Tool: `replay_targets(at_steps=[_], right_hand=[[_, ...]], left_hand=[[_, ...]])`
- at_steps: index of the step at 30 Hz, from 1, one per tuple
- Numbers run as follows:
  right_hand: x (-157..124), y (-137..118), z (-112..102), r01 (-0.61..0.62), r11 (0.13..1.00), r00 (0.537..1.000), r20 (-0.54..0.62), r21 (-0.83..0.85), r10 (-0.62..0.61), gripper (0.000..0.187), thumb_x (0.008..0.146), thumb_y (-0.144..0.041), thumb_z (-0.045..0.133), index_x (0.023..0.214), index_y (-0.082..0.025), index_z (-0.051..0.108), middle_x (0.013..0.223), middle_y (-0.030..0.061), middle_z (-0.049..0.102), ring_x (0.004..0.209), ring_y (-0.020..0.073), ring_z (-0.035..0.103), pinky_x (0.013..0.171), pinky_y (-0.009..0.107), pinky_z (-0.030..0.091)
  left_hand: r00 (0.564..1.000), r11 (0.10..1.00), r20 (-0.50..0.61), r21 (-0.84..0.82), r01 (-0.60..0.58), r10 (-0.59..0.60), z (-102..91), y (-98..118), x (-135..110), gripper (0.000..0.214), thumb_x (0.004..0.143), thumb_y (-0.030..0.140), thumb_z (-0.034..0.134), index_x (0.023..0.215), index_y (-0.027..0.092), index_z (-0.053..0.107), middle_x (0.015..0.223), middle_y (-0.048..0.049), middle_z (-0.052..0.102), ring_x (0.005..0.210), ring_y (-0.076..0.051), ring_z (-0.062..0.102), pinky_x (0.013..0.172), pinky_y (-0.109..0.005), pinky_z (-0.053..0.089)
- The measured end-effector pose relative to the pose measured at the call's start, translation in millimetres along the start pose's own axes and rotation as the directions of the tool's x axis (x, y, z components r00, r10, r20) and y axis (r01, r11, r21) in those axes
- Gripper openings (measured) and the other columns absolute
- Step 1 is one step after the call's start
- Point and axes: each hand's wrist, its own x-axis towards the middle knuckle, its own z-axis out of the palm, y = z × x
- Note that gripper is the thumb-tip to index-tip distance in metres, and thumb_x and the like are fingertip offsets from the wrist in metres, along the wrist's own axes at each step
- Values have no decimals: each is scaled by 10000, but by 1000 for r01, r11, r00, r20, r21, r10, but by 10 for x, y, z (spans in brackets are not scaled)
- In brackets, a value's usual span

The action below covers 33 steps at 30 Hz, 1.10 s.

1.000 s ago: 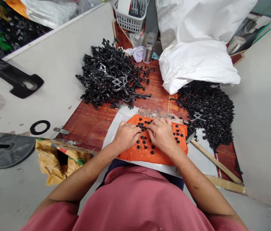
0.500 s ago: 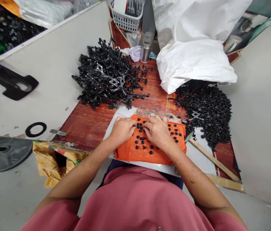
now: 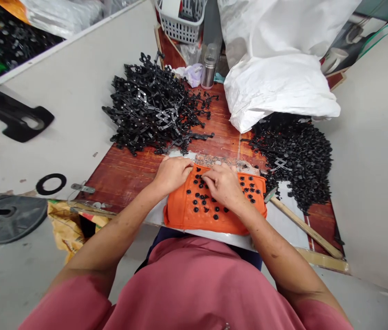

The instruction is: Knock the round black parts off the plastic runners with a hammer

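An orange cloth-like pad (image 3: 187, 220) lies in front of me, dotted with several small round black plastic pieces (image 3: 216, 217). My left hand (image 3: 174, 174) is at the pad's upper left corner, its fingers curled together; whatever they hold is hidden. Over the middle of the pad is my right hand (image 3: 224, 184), thumb and fingers drawn into a pinch beside the black pieces. Anything between those fingertips is too small to make out. Just right of the pad lies a hammer (image 3: 304, 229) with a wooden handle.
A heap of black linked plastic parts (image 3: 149, 110) stands back left on the red-brown table (image 3: 111, 178). Small black parts (image 3: 304, 160) spill below a white sack (image 3: 279, 87) at the right. A steel-and-clear bottle (image 3: 208, 68) and a basket (image 3: 182, 30) stand behind. Pale panels flank both sides.
My left hand has shifted slightly up and left, away from the black pieces to the pad's corner. My right hand has moved a little to the left.
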Motion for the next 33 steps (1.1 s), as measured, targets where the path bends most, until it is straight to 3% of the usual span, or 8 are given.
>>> replay_targets(at_steps=[4, 10, 14, 17, 23, 27, 31, 33], right_hand=[[-93, 71, -29, 38, 999, 999, -12, 34, -38, 227, 1017, -282, 575, 1035, -237, 797, 939, 65, 688, 941, 242, 499, 850, 409, 262], [-95, -4, 98, 134, 990, 989, 62, 37, -136, 207, 997, -351, 639, 992, -257, 823, 878, 57, 708, 947, 249, 512, 882, 420, 268], [-105, 155, 17, 48, 989, 999, 10, 137, -50, 219, 1021, -331, 605, 1104, -282, 802, 946, 42, 743, 934, 222, 557, 878, 384, 293], [-148, 311, -66, -36, 992, 998, -49, 119, 42, 235, 1025, -276, 576, 1057, -267, 809, 937, 53, 737, 927, 233, 560, 867, 383, 297], [-192, 233, -17, 57, 998, 998, -2, 38, -57, 225, 1002, -264, 593, 1101, -255, 795, 993, 80, 691, 988, 255, 526, 916, 412, 295], [-167, 121, 55, 85, 996, 996, 30, 14, -86, 189, 984, -308, 627, 991, -250, 808, 996, 81, 666, 1004, 262, 507, 930, 430, 284], [-211, 198, 13, 10, 993, 1000, -8, 115, -9, 243, 991, -296, 619, 1183, -258, 763, 1027, 70, 678, 1000, 251, 521, 911, 398, 315], [-254, 262, -25, -29, 994, 999, -36, 105, 33, 230, 990, -279, 617, 1167, -253, 762, 1021, 66, 690, 990, 250, 522, 903, 396, 312]], left_hand=[[988, 988, 33, -28, -151, 152, 92, -84, 218, 327, 934, 219, 557, 1201, 266, 740, 1121, -59, 769, 1065, -240, 687, 923, -359, 483], [937, 946, 130, -62, -319, 325, 156, -175, 356, 260, 935, 225, 566, 1088, 253, 774, 959, -54, 732, 950, -218, 670, 895, -333, 481], [939, 945, 129, 33, -325, 319, 155, -194, 341, 189, 955, 276, 584, 1031, 224, 749, 1000, -66, 727, 1003, -232, 656, 921, -354, 461], [943, 938, 138, 133, -319, 302, 145, -168, 329, 191, 982, 309, 569, 982, 196, 724, 1026, -87, 726, 1026, -251, 651, 927, -371, 454], [951, 934, 179, 212, -289, 253, 128, 0, 326, 217, 1003, 188, 463, 1052, 163, 673, 1040, -129, 735, 1047, -285, 667, 886, -390, 461], [949, 932, 214, 231, -278, 230, 92, 51, 337, 244, 1003, 201, 427, 1067, 160, 658, 1056, -133, 741, 1021, -280, 682, 871, -382, 467], [941, 934, 221, 195, -300, 256, 51, 13, 353, 200, 946, 259, 521, 1073, 183, 656, 1058, -126, 740, 982, -294, 691, 854, -390, 477], [936, 928, 236, 206, -312, 262, 47, -5, 365, 185, 936, 256, 535, 1068, 198, 650, 1038, -112, 743, 978, -291, 696, 831, -378, 478]])
